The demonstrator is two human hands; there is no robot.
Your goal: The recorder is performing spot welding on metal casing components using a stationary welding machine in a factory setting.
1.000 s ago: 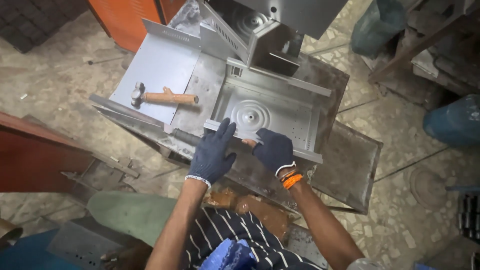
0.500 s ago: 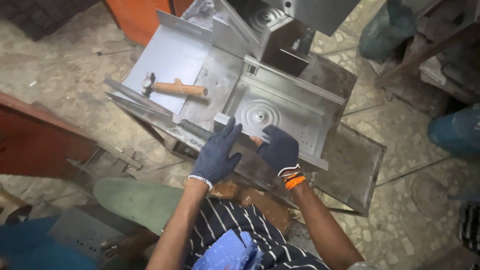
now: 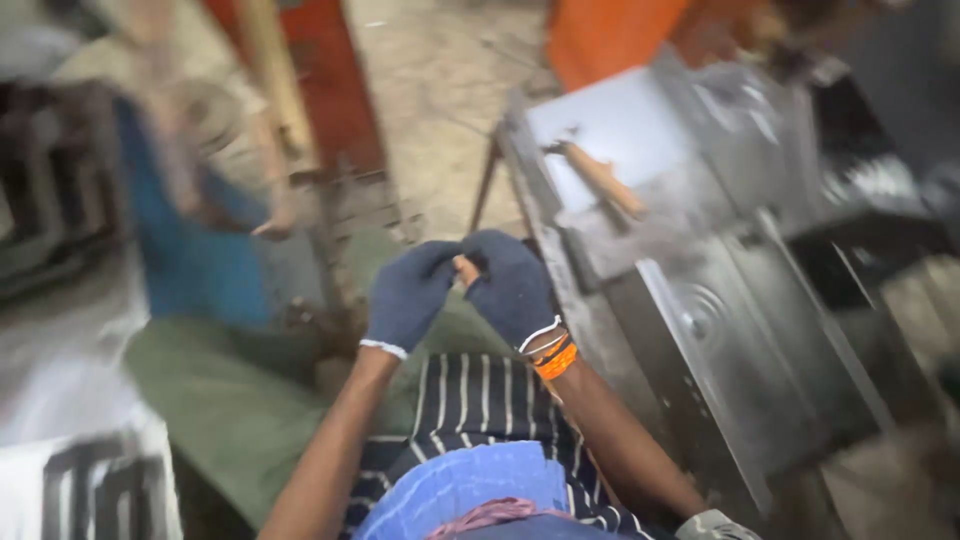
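Both my hands wear dark blue knit gloves and meet in front of my body. My left hand and my right hand pinch a small tan object between their fingertips; blur hides what it is. My right wrist carries an orange band. To the right lies a pressed metal panel with a round embossed pattern, on a metal work table. A hammer with a wooden handle rests on a flat sheet at the table's far end.
An orange cabinet stands behind the table. A red post and a blue shape stand at the left over rough concrete floor. A green cloth covers my lap. The whole view is motion-blurred.
The view has swung left, so the table sits at the right. My hands have left the metal panel's edge and come together near my body around the small tan object.
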